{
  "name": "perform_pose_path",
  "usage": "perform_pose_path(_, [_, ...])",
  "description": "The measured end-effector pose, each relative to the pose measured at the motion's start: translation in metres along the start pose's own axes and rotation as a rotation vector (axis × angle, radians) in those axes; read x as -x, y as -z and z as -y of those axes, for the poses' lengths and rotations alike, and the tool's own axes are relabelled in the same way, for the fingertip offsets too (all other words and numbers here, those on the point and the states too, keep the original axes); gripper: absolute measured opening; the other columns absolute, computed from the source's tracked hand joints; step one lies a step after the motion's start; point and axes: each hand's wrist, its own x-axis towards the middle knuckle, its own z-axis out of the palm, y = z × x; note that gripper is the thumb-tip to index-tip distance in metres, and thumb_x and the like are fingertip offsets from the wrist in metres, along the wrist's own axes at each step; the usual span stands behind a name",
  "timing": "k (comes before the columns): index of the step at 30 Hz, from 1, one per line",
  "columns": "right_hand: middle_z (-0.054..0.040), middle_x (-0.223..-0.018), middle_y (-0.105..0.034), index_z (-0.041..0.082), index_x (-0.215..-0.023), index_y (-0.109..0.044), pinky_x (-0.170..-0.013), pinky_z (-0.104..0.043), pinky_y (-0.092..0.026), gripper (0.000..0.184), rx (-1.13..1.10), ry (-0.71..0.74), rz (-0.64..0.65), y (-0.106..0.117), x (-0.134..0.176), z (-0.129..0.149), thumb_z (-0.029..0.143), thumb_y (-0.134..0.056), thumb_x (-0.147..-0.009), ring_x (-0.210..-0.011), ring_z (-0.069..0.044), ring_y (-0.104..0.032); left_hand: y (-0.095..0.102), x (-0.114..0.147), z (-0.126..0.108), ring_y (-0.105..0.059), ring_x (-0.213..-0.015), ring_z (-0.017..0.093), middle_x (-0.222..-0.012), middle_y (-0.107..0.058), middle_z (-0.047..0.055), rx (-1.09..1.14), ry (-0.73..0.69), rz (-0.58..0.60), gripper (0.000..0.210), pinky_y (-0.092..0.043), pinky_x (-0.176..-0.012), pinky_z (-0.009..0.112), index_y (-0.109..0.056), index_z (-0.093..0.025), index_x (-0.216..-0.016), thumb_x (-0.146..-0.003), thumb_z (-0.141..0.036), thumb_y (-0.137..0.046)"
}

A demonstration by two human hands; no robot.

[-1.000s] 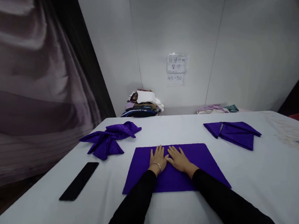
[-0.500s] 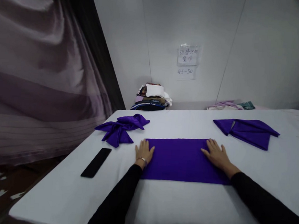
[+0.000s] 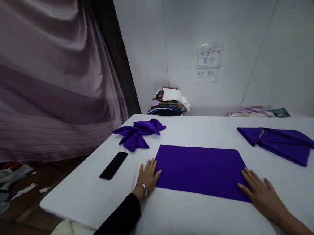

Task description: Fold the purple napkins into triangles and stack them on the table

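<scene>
Two-handed, touching opposite ends of purple napkin (image 3: 200, 171) with left hand (image 3: 148, 175) and right hand (image 3: 265, 196) outspread, gripping nothing, probably to steady it.

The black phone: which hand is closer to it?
Left. The left hand is just right of the phone, at the cloth's near-left corner; the right hand is beyond the cloth's middle, at its right edge.

On the worktop (image 3: 199, 133), a cloth (image 3: 199, 169) lies between left hand (image 3: 148, 176) and right hand (image 3: 265, 198), a phone (image 3: 113, 166) to its left. Behind the phone lies a second cloth (image 3: 135, 138); far right, a third cloth (image 3: 285, 145). A fabric stack (image 3: 170, 104) sits beyond the far edge.
</scene>
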Motion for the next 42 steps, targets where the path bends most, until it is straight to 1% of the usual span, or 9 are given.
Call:
perform_pose_path(3, [-0.0124,-0.139,-0.036,0.022,-0.133,-0.039,-0.098,-0.061,-0.020,0.065,0.017,-0.026,-0.064,0.002,0.007,-0.001,0.059,-0.018,-0.084,-0.129,-0.033,-0.027,0.001,0.004,-0.017,-0.012,-0.136,0.025,-0.147,-0.018,0.010,-0.008,0.034,-0.011,0.062,-0.012,-0.108,0.052,-0.024,-0.012,-0.139,-0.089,-0.047,-0.020])
perform_pose_path(8, [-0.0102,-0.143,-0.029,0.020,-0.139,-0.029,-0.105,-0.052,-0.014,0.069,-0.094,0.098,0.047,0.028,-0.023,0.105,0.062,-0.028,-0.084,-0.132,-0.027,-0.023,-0.005,0.007,-0.099,-0.008,-0.137,0.021,-0.148,-0.017,0.006,0.064,-0.314,-0.110,0.062,-0.008,-0.110,0.048,-0.022,-0.016,-0.139,-0.088,-0.051,-0.019])
perform_pose_path(11, [-0.0078,-0.145,-0.026,0.022,-0.141,-0.023,-0.106,-0.050,-0.012,0.066,-0.195,0.224,0.141,0.037,-0.034,0.141,0.059,-0.028,-0.086,-0.133,-0.025,-0.019,-0.009,0.006,-0.117,-0.010,-0.136,0.020,-0.148,-0.019,0.004,0.101,-0.416,-0.073,0.062,-0.009,-0.110,0.048,-0.022,-0.018,-0.140,-0.088,-0.053,-0.020])
perform_pose_path(18, [-0.0055,-0.145,-0.025,0.026,-0.141,-0.018,-0.106,-0.051,-0.014,0.065,-0.112,-0.020,0.181,0.048,0.013,0.047,0.059,-0.028,-0.086,-0.133,-0.026,-0.018,-0.011,0.002,-0.007,-0.013,-0.136,0.023,-0.147,-0.021,0.007,-0.036,-0.061,-0.005,0.057,-0.014,-0.107,0.051,-0.024,-0.016,-0.139,-0.088,-0.042,-0.025])
perform_pose_path(21, [-0.0073,-0.145,-0.025,0.024,-0.141,-0.022,-0.106,-0.053,-0.013,0.067,-0.084,-0.103,0.175,0.054,0.011,0.031,0.061,-0.027,-0.086,-0.133,-0.027,-0.018,-0.007,-0.007,0.013,-0.014,-0.135,0.025,-0.147,-0.020,0.008,-0.073,0.029,0.001,0.052,-0.017,-0.104,0.054,-0.031,-0.019,-0.137,-0.089,-0.038,-0.024])
perform_pose_path(28, [-0.0115,-0.146,-0.019,0.017,-0.142,-0.020,-0.107,-0.048,-0.009,0.073,-0.245,0.115,0.182,0.057,-0.097,0.130,0.063,-0.020,-0.085,-0.134,-0.026,-0.012,0.007,-0.064,-0.105,-0.014,-0.135,0.022,-0.147,-0.019,0.008,0.055,-0.241,-0.040,0.059,-0.013,-0.108,0.049,-0.025,-0.015,-0.138,-0.089,-0.047,-0.020])
perform_pose_path(31, [-0.0141,-0.146,-0.020,0.013,-0.140,-0.024,-0.107,-0.049,-0.008,0.076,-0.272,0.173,0.224,0.044,-0.138,0.151,0.065,-0.019,-0.085,-0.134,-0.026,-0.012,0.004,-0.089,-0.133,-0.015,-0.135,0.021,-0.147,-0.021,0.008,0.054,-0.284,-0.029,0.061,-0.012,-0.108,0.049,-0.026,-0.014,-0.138,-0.088,-0.049,-0.020])
perform_pose_path(35, [-0.0114,-0.146,-0.022,0.015,-0.140,-0.025,-0.106,-0.049,-0.009,0.075,-0.242,0.137,0.272,0.029,-0.153,0.110,0.066,-0.018,-0.084,-0.134,-0.025,-0.015,-0.001,-0.110,-0.102,-0.015,-0.135,0.022,-0.147,-0.022,0.007,0.042,-0.229,-0.034,0.066,-0.011,-0.108,0.049,-0.027,-0.015,-0.138,-0.086,-0.055,-0.020])
perform_pose_path(42, [-0.0093,-0.146,-0.021,0.016,-0.140,-0.023,-0.106,-0.050,-0.012,0.073,-0.086,-0.209,0.255,0.023,-0.126,-0.004,0.064,-0.017,-0.085,-0.134,-0.025,-0.015,-0.001,-0.122,-0.012,-0.013,-0.136,0.023,-0.147,-0.020,0.006,-0.018,0.031,-0.037,0.060,-0.017,-0.106,0.051,-0.024,-0.015,-0.139,-0.088,-0.047,-0.020])
